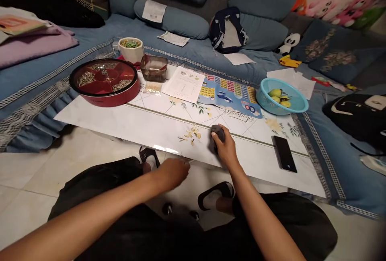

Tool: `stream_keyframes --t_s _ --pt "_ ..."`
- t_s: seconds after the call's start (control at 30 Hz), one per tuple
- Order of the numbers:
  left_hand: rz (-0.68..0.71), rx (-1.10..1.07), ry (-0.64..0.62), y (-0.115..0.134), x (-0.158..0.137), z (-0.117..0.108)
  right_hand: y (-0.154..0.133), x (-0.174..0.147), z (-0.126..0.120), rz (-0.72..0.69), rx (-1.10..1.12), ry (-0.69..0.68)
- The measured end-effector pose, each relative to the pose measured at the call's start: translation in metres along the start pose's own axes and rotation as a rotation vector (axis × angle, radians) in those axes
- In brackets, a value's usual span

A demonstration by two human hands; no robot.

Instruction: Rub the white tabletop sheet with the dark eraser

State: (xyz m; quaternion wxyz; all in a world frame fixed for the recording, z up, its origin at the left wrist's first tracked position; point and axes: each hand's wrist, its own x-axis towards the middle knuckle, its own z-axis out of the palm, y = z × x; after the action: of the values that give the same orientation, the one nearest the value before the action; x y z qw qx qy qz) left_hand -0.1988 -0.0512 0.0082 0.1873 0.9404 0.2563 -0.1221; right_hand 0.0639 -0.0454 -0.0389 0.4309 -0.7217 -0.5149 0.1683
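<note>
Right hand: The right hand [226,147] reaches in from the near right, forearm slanting up to the left, fingers clamped around a dark grey, rounded object [216,137].
Dark grey object: It rests on the white, marble-patterned tabletop [126,122], by the near edge, just right of the scattered pale yellow and brown scraps [190,133].
Left hand: The left hand [174,173] hangs at the near edge, knuckles up, forearm coming from the near left; its fingers curl under, and I cannot tell whether they close on anything.
Near edge: It slants from far left to near right, passing between the left hand and the scraps.
Table surface: White tabletop shows between the scraps and the round, dark-red divided box [110,101] at left, and between the right hand and the black, flat phone [284,153].
Far side: A brown, clear plastic basket [154,68], a white printed sheet [183,84] and a blue illustrated poster [225,95] stand in the way beyond the scraps.
Far right: A light-blue, round plastic basket [282,108] holds yellow-green fruit [279,97].
Beyond: A blue fabric sofa [99,31] borders the table.
</note>
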Motion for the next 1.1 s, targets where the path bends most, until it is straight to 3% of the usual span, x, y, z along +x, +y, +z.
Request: stream_keyframes --t_s 0.17,0.23,0.33,0.47,0.6,0.7,0.8,0.9,1.0,1.1 --pt "0.087 -0.38 -0.21 -0.051 0.039 -0.045 0.026 -0.015 -0.047 -0.034 -0.192 0.011" --pt "0.139 -0.541 -0.212 -0.063 0.052 -0.057 0.034 -0.024 -0.058 -0.05 -0.296 -0.016" --pt "0.173 -0.562 0.016 -0.071 0.063 -0.07 0.036 -0.048 -0.057 -0.056 -0.378 -0.049" --pt "0.166 -0.506 0.274 -0.068 0.06 -0.083 0.018 -0.073 -0.019 -0.168 -0.351 -0.08" --pt "0.071 -0.477 0.444 -0.059 0.037 -0.108 -0.003 -0.039 0.025 -0.267 -0.278 -0.132" --pt "0.021 -0.479 0.599 -0.045 0.005 -0.122 -0.009 -0.007 0.018 -0.238 -0.172 -0.113" --pt "0.112 -0.423 0.687 -0.018 -0.026 -0.105 -0.007 -0.02 -0.016 -0.254 -0.142 -0.117" --pt "0.394 -0.15 0.657 0.019 -0.036 -0.064 -0.003 -0.058 -0.034 -0.394 -0.154 -0.335" --pt "0.708 0.034 0.587 0.049 -0.03 -0.021 -0.008 -0.065 -0.013 -0.51 -0.17 -0.432" --pt "0.822 0.073 0.47 0.059 -0.022 0.013 -0.022 -0.03 0.026 -0.523 -0.187 -0.388"
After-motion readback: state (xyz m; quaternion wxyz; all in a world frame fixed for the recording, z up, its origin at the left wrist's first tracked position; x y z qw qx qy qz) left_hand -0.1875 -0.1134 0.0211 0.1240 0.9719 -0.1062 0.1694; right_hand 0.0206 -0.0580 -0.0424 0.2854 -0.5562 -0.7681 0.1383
